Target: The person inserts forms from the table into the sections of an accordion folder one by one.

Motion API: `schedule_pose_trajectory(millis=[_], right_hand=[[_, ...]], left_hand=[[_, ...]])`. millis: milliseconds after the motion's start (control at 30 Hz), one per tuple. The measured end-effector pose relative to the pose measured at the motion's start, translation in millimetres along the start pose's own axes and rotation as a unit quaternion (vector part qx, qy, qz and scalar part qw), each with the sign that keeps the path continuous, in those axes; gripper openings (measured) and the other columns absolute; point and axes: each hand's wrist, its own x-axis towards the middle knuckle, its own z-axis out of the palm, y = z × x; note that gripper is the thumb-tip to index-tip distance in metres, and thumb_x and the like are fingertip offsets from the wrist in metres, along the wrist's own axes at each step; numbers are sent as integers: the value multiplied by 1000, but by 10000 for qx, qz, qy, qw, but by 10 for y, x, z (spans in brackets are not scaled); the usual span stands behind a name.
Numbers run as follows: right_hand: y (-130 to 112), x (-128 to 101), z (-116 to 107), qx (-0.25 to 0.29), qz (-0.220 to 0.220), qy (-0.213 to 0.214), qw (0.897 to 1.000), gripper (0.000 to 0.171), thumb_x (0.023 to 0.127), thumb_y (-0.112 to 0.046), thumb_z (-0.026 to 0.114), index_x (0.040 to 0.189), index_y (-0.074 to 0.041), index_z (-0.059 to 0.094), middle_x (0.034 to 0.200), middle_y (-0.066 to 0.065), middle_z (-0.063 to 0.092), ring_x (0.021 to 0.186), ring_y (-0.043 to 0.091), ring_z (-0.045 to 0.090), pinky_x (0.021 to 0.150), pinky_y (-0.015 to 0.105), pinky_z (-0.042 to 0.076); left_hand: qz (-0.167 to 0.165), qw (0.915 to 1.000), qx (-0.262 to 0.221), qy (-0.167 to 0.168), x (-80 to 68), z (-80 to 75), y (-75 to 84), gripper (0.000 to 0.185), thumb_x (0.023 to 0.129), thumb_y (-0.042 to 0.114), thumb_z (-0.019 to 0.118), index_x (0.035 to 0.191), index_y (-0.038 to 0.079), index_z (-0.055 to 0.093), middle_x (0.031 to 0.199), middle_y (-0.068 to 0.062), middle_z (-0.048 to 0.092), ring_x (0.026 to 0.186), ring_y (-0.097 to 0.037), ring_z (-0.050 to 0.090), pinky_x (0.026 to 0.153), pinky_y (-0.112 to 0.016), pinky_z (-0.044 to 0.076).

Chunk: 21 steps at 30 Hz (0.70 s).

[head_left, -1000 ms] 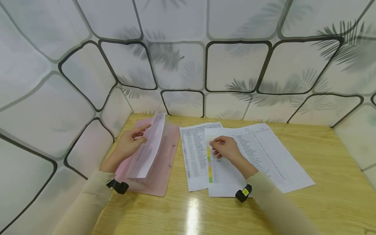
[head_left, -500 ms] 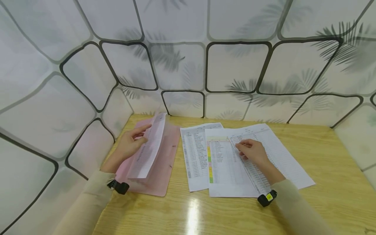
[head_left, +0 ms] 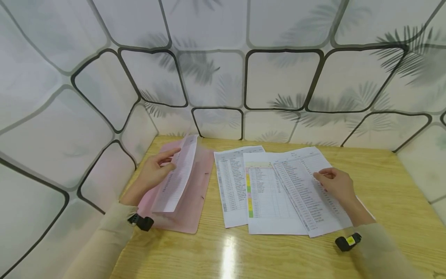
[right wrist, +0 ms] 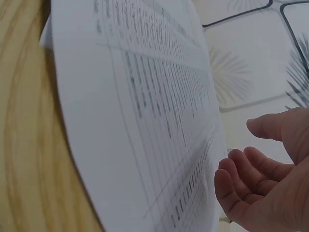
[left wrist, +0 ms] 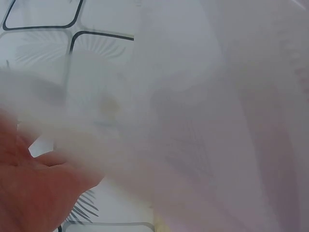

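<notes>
My left hand (head_left: 153, 172) pinches a printed sheet (head_left: 175, 178) by its left edge and holds it tilted up over a pink folder (head_left: 191, 205) lying on the wooden table (head_left: 383, 170). In the left wrist view the sheet (left wrist: 193, 135) fills the frame, blurred, beside the left hand (left wrist: 34, 188). Three printed sheets overlap at the table's middle. My right hand (head_left: 336, 185) rests with relaxed fingers on the rightmost sheet (head_left: 303, 190), which lies over a sheet with a coloured column (head_left: 268, 197). Up close, the right hand (right wrist: 260, 183) hovers loosely curled next to that sheet (right wrist: 135, 106).
A third printed sheet (head_left: 230, 186) lies leftmost, partly under the coloured-column one. White panels with black frames and leaf shadows (head_left: 278, 77) wall the table on the back, left and right. Bare wood (head_left: 226, 255) shows along the front edge.
My right hand has slid rightward from the coloured-column sheet to the rightmost sheet, which now lies on top of it. The left hand and its sheet have stayed put.
</notes>
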Motion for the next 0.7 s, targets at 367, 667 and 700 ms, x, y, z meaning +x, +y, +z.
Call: schedule_pose_trajectory(millis=[367,667,700], right_hand=[[254,-45,-188,-738,-124,464,9961,64,98,-43,69,128,13,61,120,37,66,104,49,65,75,40,46],[339,-58,-299,-1498,88,253,9883,83,95,-53,70,135,18,52,129,44,58,108,58,61,76,57,50],[348,-59,-312,-1621,184,211,9864,85,94,-54,71,136,17,52,130,44,58,108,60,60,75,57,50]], left_hand=[[116,9999,-33,20,13,-3,-13,54,95,-2,59,149,3,59,153,-25,56,126,-50,63,99,-55,56],[95,9999,-31,72,3,0,-27,53,95,-1,60,148,4,61,151,-25,57,124,-48,66,93,-40,57],[93,9999,-31,61,3,-1,-31,53,95,-1,60,148,5,61,152,-24,57,125,-48,65,94,-42,57]])
